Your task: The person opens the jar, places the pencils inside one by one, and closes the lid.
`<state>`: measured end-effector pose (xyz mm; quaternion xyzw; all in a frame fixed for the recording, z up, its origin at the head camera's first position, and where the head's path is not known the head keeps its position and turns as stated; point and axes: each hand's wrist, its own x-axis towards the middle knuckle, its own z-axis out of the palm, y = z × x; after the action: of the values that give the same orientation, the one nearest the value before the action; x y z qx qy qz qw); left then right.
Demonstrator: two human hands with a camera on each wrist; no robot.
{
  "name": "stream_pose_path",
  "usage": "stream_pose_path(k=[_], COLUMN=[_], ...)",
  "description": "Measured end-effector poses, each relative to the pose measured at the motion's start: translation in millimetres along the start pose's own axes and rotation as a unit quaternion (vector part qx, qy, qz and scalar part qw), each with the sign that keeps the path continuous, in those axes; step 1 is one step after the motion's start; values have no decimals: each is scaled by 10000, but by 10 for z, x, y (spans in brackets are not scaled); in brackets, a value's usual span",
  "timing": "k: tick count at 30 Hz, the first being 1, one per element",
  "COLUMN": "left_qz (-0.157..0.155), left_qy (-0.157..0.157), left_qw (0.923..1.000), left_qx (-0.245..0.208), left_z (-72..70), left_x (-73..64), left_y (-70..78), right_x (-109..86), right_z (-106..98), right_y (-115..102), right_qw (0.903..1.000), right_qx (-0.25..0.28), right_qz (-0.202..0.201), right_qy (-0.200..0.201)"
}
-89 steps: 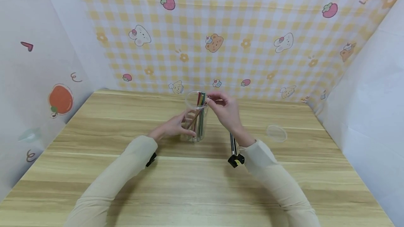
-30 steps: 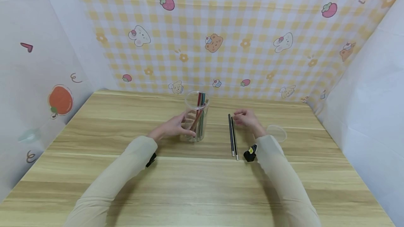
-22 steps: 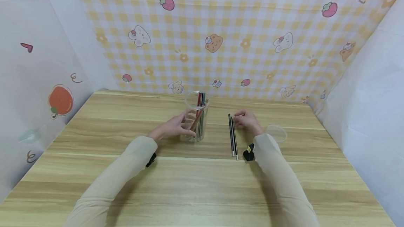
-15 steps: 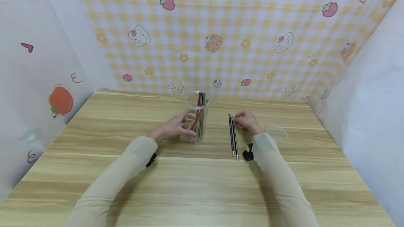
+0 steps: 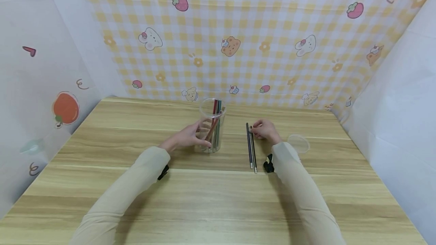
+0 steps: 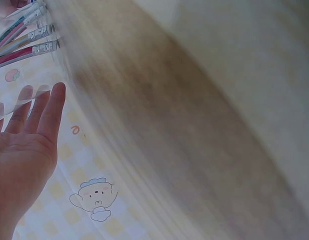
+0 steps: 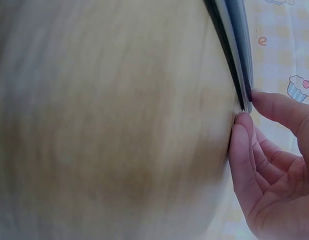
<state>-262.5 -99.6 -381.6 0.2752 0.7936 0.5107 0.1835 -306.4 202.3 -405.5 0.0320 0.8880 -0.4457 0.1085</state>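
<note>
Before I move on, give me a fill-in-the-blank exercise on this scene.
The clear container of pencils is held in the ____ hand.
The right hand touches one of the ____ dark pencils lying on the table.
The backdrop is checked in white and ____.
Missing words: left; two; yellow.
</note>
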Motion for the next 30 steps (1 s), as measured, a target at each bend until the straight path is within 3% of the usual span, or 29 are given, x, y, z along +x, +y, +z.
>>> stream_pose_path(k=[2,9,12,18,23,27,30], left_qz=[31,9,39,212,17,17,61], left_qy=[5,136,169,180,175,176,206], left_qw=[10000,9999,9998,9994,9998,9998,9996], left_qx=[31,103,119,207,58,113,166], left_z=[-2,2,2,4,6,9,11], left_x=[-3,97,106,104,69,70,98], left_y=[2,-239,-268,-268,-167,-163,-238], right_x=[2,-10,-22,-24,-2,-1,-25], right_z=[-4,1,0,2,-1,-19,-42], right_y=[6,-14,-38,-64,-46,-24,-20], right_qw=[10000,9995,9987,9977,9964,9977,9989], right_qx=[-26,-318,-493,-670,-841,-680,-465], right_qz=[-21,-54,-76,-43,-28,-37,-52], right_qy=[-23,-41,-48,-19,77,26,-63])
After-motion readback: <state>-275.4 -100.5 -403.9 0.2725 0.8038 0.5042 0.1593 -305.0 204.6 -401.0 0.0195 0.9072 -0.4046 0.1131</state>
